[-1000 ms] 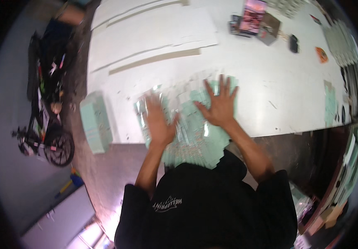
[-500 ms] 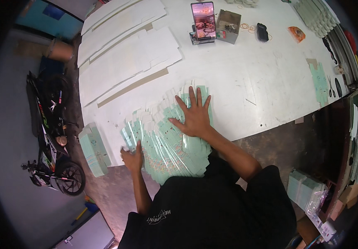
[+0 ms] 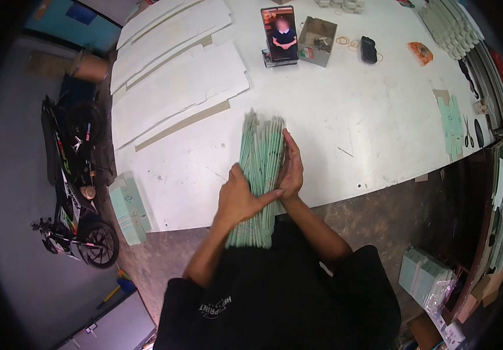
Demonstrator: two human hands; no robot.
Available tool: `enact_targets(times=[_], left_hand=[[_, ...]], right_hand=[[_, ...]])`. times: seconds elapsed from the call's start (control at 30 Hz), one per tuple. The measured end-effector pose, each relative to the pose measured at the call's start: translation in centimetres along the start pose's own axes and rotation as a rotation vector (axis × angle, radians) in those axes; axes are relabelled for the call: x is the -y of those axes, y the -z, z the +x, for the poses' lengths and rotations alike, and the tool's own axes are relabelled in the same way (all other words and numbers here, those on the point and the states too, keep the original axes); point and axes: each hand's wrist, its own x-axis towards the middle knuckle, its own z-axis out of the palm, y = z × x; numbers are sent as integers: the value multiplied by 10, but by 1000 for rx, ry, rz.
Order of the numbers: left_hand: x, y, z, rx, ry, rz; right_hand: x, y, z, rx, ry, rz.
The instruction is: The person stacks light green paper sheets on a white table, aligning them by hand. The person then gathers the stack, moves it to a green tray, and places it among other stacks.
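A thick stack of flat, pale-green printed cartons (image 3: 258,169) stands on edge at the near side of the table, its lower end close against my black shirt. My left hand (image 3: 240,195) wraps the stack's left side, with the thumb reaching across the edges. On the right side my right hand (image 3: 292,169) presses along the stack, fingers pointing toward the far side. Both hands are closed on the stack between them. The carton tops are slightly uneven and fan apart into two clumps at the far end.
Large white card sheets (image 3: 175,87) lie at the far left of the table; another green carton stack (image 3: 129,210) sits at its left edge. Farther back are a phone on a stand (image 3: 280,38) and a grey box (image 3: 326,53). Scissors (image 3: 468,131) lie at the right. A motorcycle (image 3: 73,192) stands left.
The fanned-out cartons are now gathered upright into a narrow stack. My left hand has moved right onto it, and my right hand has gone from lying spread on top to gripping its right side.
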Motion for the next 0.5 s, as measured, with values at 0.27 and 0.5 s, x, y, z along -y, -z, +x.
enact_targets(times=[0.27, 0.5], left_hand=[[-20, 12, 29, 116, -126, 311], [-10, 24, 42, 268, -179, 272]], right_hand=[[-6, -7, -19, -258, 172, -90], [-2, 7, -27, -186, 214, -358]])
